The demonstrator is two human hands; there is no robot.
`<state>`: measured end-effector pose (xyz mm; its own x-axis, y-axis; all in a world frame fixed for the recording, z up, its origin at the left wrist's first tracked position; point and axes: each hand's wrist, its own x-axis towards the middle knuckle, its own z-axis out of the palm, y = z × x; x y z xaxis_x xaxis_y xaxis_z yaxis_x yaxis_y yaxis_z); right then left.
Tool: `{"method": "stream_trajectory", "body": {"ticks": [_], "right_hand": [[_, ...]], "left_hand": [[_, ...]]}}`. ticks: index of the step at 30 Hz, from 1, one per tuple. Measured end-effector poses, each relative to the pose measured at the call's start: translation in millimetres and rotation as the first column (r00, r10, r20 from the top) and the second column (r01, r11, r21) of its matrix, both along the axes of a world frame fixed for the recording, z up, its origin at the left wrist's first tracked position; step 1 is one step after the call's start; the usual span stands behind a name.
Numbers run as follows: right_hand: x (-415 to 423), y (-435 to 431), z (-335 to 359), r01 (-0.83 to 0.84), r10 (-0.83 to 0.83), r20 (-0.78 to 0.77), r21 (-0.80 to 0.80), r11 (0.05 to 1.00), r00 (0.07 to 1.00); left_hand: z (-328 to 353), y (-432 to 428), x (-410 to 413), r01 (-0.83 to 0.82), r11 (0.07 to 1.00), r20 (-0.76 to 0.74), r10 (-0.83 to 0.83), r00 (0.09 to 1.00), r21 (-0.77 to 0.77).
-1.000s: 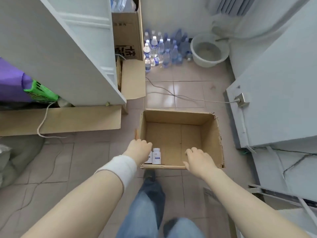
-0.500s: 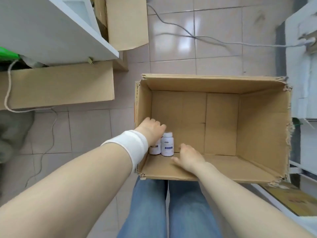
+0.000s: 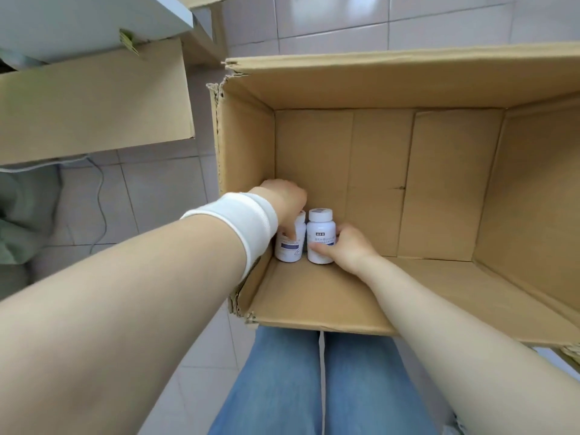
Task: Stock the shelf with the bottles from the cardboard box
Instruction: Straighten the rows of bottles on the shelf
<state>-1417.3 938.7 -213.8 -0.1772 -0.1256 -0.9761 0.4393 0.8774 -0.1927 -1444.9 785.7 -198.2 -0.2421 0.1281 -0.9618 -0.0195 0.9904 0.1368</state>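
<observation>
An open cardboard box (image 3: 392,80) sits on the tiled floor in front of my legs. Two small white bottles with blue labels stand upright in its near left corner. My left hand (image 3: 287,205), with a white band on the wrist, reaches down over the left bottle (image 3: 290,249) and grips it from the top. My right hand (image 3: 346,248) curls around the right bottle (image 3: 319,235), thumb across its label. The rest of the box floor is bare.
A white shelf unit (image 3: 94,20) stands at the upper left with a flat cardboard sheet (image 3: 94,102) leaning below it. A thin cable (image 3: 99,189) lies on the floor tiles to the left. My jeans-clad legs (image 3: 314,387) are just below the box.
My head has dropped closer to the box. Both hands went from the box's near rim down inside, and each has closed on a bottle.
</observation>
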Motion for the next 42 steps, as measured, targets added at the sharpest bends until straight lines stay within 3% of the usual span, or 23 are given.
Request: {"method": "stream_trajectory", "body": {"ticks": [5,9,15,18,21,27,30,36,40,42], "right_hand": [[-14,30,11,0.019,-0.017,-0.05,0.044,0.999,0.999],[-23,50,20,0.158,-0.155,-0.072,0.041,0.987,0.985],[-34,65,55,0.42,-0.424,-0.095,-0.06,0.905,0.901],[-38,74,93,0.508,-0.522,-0.12,-0.128,0.852,0.845],[-37,82,142,0.584,-0.61,-0.145,-0.184,0.791,0.779],[-26,81,259,0.637,-0.748,-0.234,-0.407,0.655,0.621],[-7,76,310,0.654,-0.823,-0.278,-0.505,0.564,0.495],[61,69,382,0.682,-0.916,-0.34,-0.62,0.388,0.213],[112,77,423,0.683,-0.935,-0.355,-0.681,0.262,0.004],[139,85,447,0.655,-0.935,-0.34,-0.73,0.192,-0.104]], "left_hand": [[0,6,9,-0.455,0.889,-0.003,0.456,0.89,0.058],[-1,11,23,-0.767,0.633,0.021,0.77,0.638,0.102],[41,22,26,-0.833,0.456,0.03,0.872,0.488,0.313],[85,22,16,-0.835,0.346,0.01,0.922,0.387,0.427],[141,20,4,-0.815,0.268,0.05,0.939,0.341,0.514],[250,24,-1,-0.722,0.208,0.051,0.946,0.32,0.66],[297,30,8,-0.648,0.18,0.066,0.94,0.336,0.74],[371,38,36,-0.468,0.107,0.147,0.868,0.474,0.877],[422,64,59,-0.389,-0.013,0.244,0.799,0.549,0.921],[448,85,74,-0.354,-0.007,0.231,0.769,0.596,0.935]]}}
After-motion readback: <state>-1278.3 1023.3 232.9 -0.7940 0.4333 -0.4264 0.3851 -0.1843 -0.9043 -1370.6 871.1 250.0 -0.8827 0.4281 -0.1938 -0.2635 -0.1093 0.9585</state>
